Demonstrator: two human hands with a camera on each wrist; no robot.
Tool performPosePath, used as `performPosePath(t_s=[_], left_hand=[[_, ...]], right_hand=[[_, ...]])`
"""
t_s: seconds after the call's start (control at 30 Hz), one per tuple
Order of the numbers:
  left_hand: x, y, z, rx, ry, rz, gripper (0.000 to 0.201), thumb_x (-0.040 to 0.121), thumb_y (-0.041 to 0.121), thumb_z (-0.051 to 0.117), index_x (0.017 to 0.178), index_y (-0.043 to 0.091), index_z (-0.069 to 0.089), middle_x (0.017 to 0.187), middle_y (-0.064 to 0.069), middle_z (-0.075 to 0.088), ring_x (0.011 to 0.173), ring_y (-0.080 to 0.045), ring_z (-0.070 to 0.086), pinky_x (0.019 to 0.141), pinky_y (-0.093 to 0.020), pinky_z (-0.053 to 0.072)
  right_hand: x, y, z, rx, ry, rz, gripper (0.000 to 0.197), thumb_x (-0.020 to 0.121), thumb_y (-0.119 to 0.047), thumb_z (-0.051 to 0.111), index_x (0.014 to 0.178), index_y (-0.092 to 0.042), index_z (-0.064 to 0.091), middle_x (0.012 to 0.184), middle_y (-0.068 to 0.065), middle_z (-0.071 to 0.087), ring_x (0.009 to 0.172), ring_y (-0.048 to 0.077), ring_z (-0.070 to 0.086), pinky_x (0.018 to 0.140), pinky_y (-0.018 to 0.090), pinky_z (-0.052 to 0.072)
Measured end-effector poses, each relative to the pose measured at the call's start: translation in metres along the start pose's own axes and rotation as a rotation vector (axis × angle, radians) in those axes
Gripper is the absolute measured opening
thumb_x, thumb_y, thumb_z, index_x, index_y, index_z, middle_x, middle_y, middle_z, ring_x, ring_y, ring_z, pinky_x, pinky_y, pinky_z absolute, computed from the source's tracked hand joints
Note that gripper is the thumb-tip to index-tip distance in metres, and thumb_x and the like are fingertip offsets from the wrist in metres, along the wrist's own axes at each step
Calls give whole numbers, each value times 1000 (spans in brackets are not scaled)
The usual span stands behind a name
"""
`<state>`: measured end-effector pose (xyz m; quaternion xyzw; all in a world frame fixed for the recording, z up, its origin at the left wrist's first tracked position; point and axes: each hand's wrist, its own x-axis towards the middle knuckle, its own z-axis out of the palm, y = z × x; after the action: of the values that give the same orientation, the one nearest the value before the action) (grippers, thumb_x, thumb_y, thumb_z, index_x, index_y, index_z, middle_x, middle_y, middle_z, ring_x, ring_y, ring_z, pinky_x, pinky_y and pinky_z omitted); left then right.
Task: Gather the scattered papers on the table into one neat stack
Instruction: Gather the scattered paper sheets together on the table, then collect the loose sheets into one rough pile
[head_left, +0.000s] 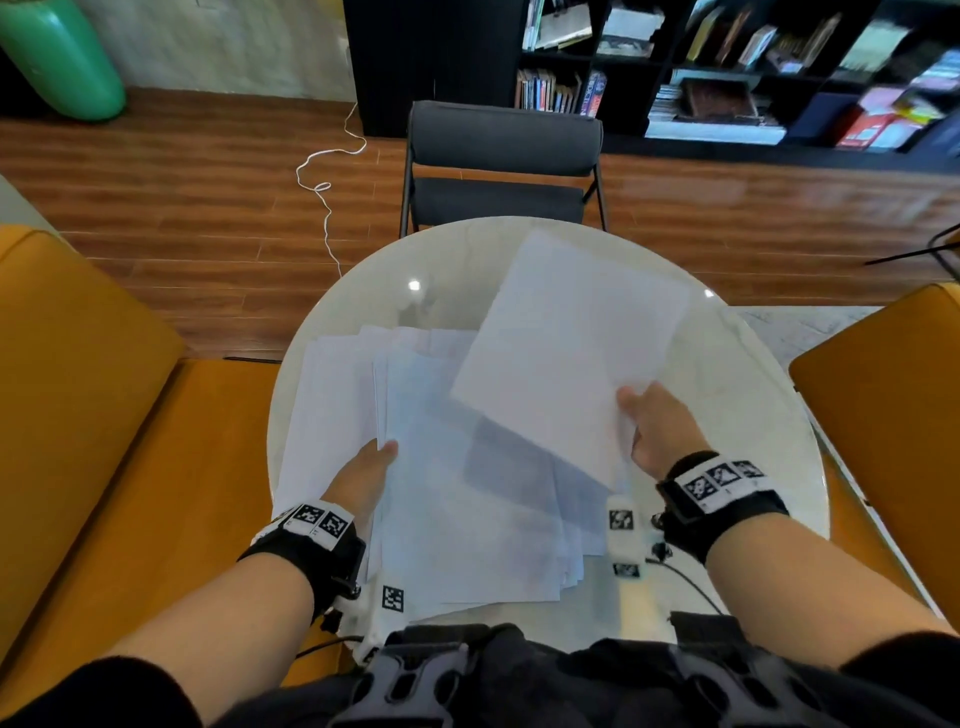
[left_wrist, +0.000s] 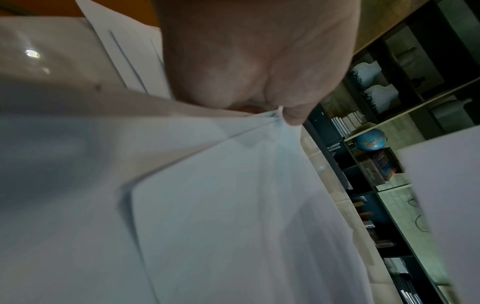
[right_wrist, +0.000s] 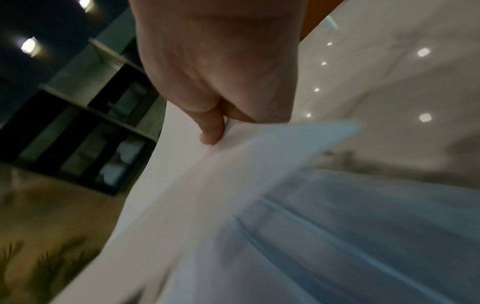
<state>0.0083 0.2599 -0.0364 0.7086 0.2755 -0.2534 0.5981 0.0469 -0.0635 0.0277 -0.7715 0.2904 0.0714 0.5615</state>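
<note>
A loose pile of white papers (head_left: 457, 519) lies fanned on the near half of the round white table (head_left: 737, 415). My left hand (head_left: 371, 467) pinches the pile's left edge, thumb on top, and the left wrist view shows the sheets (left_wrist: 233, 195) gathered under the thumb (left_wrist: 293, 115). My right hand (head_left: 652, 421) pinches the near right edge of a single white sheet (head_left: 566, 353) and holds it tilted above the pile, casting a shadow on it. In the right wrist view the fingers (right_wrist: 211, 131) clamp that sheet (right_wrist: 207, 195).
A dark chair (head_left: 498, 166) stands at the table's far side. Orange seats (head_left: 78, 415) flank the table on the left and the right (head_left: 893, 395). Black bookshelves (head_left: 727, 67) line the back wall. A white cable (head_left: 327, 197) trails on the wooden floor.
</note>
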Motion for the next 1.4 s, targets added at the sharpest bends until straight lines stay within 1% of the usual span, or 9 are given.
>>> performPosePath(t_s=[0.2,0.37,0.47,0.67,0.9,1.0,1.07,1.23,1.4], left_hand=[[0,6,8,-92,-56,-67,97,75,73,51,152,24,15,159,-2,23,145,-27,26,118,-48,22],[-6,12,23,199,-155,103,68,85,23,65,143,20,32,138,-8,53,122,-27,54,104,-35,43],[-12,26,26,312,-155,223,62,92,14,52,148,17,26,143,-4,46,130,-23,47,102,-24,36],[-6,36,16,31,-233,180,81,78,19,64,149,19,27,144,-4,48,128,-27,50,112,-44,38],[-4,26,3,-244,-287,120,47,88,0,59,132,12,47,133,-13,57,123,-36,54,105,-55,42],[-3,23,3,-222,-345,113,60,81,21,70,136,15,47,135,-11,59,122,-33,57,104,-55,44],[-3,19,6,-61,-347,109,83,69,42,78,141,20,41,137,-5,57,122,-26,57,105,-48,44],[4,10,-1,264,-21,162,56,86,32,62,135,11,43,137,-6,54,121,-23,54,98,-27,42],[10,12,-35,555,564,63,50,86,35,57,135,27,47,144,-3,40,129,-28,41,104,-41,37]], right_hand=[[-15,45,36,-276,-148,33,15,86,-15,64,99,-6,65,104,18,69,90,31,65,85,42,54],[-25,60,55,-429,-226,-10,32,80,-19,70,107,-4,59,101,10,66,96,29,63,89,42,52],[-21,66,49,-298,-102,0,46,76,-17,77,116,-7,56,102,8,59,95,26,59,84,36,49],[-8,67,24,265,-106,135,85,76,-23,78,146,-20,29,113,10,58,96,23,57,74,33,44],[-17,56,19,385,-315,218,90,45,-46,92,121,-8,63,106,11,74,88,28,73,76,40,58],[-41,38,31,363,-446,228,49,63,-30,86,100,-5,67,87,16,73,73,31,70,62,37,57],[-47,36,43,297,-541,231,70,45,-24,93,105,-1,65,87,19,75,73,32,73,59,38,59],[-34,55,54,60,-342,234,31,82,6,65,113,6,61,98,20,69,84,33,66,71,39,53],[-17,71,45,27,-222,243,32,77,2,72,108,3,63,103,25,69,93,40,66,92,55,50]])
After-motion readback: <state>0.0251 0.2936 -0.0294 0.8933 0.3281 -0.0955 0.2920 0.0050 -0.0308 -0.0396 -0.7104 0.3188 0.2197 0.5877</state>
